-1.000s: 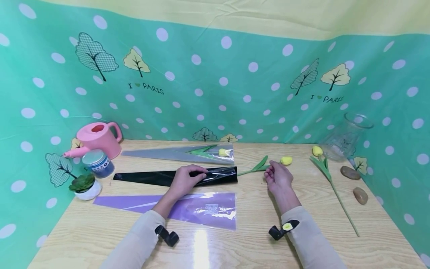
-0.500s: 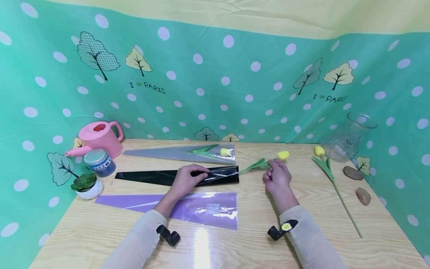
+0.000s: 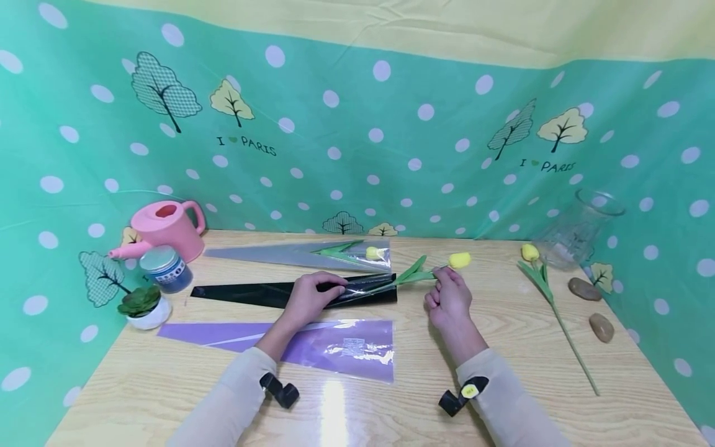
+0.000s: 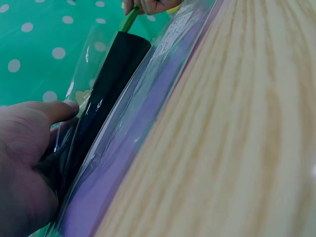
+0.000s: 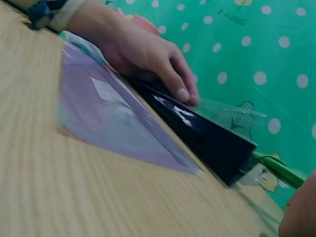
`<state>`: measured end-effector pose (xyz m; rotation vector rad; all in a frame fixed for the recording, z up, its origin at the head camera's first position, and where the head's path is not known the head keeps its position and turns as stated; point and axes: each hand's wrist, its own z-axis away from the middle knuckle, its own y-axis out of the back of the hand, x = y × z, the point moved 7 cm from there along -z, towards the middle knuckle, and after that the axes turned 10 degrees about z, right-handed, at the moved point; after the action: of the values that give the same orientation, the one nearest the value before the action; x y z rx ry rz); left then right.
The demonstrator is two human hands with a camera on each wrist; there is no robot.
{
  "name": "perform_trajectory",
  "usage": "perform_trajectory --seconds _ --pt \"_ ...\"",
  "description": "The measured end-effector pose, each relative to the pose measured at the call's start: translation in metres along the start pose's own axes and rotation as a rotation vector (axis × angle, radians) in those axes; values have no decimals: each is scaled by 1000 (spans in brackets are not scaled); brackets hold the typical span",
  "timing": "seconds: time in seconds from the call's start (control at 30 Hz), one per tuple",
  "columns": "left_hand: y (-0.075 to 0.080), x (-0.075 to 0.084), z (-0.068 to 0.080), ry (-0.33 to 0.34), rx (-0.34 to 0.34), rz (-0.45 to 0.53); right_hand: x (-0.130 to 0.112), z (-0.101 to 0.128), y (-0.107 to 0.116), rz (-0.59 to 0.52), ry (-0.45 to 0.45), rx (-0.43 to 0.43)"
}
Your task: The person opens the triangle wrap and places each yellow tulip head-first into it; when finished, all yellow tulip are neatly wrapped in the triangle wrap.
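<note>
My left hand [image 3: 310,299] pinches the upper film edge of a long, tapering black flower sleeve [image 3: 246,295], with the thumb on the clear film in the left wrist view. To its right, my right hand [image 3: 451,299] pinches a yellow tulip [image 3: 460,260] by the stem just below the bloom. The tulip's green leaves [image 3: 412,273] lie at the sleeve's wide mouth, and its thin stem shows against the black inside. From the right wrist view, the green stem [image 5: 276,168] meets the sleeve's mouth [image 5: 242,165]. The stem's lower end is hidden by the left hand.
A grey sleeve [image 3: 262,253] with a tulip inside lies behind, a purple sleeve [image 3: 357,351] in front. At left are a pink watering can [image 3: 167,230], blue jar [image 3: 166,270] and potted succulent [image 3: 146,309]. Another tulip [image 3: 558,323], stones [image 3: 602,327] and a glass vase [image 3: 575,230] stand right.
My right hand has moved left with the tulip, so its leaves have come from beyond the mouth of the black sleeve to overlap it. My left hand stays on the sleeve.
</note>
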<state>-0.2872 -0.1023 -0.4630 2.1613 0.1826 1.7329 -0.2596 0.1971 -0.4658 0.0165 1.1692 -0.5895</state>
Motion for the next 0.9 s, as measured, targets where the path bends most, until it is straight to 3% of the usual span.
perform_trajectory --seconds 0.3,0.63,0.9 --pt "2 1 -2 -6 32 14 12 12 -16 14 7 -48" --pt "3 7 -1 -21 42 11 23 19 -22 -4 30 -28" --pt "-3 11 -2 -41 31 28 31 27 -26 61 24 19"
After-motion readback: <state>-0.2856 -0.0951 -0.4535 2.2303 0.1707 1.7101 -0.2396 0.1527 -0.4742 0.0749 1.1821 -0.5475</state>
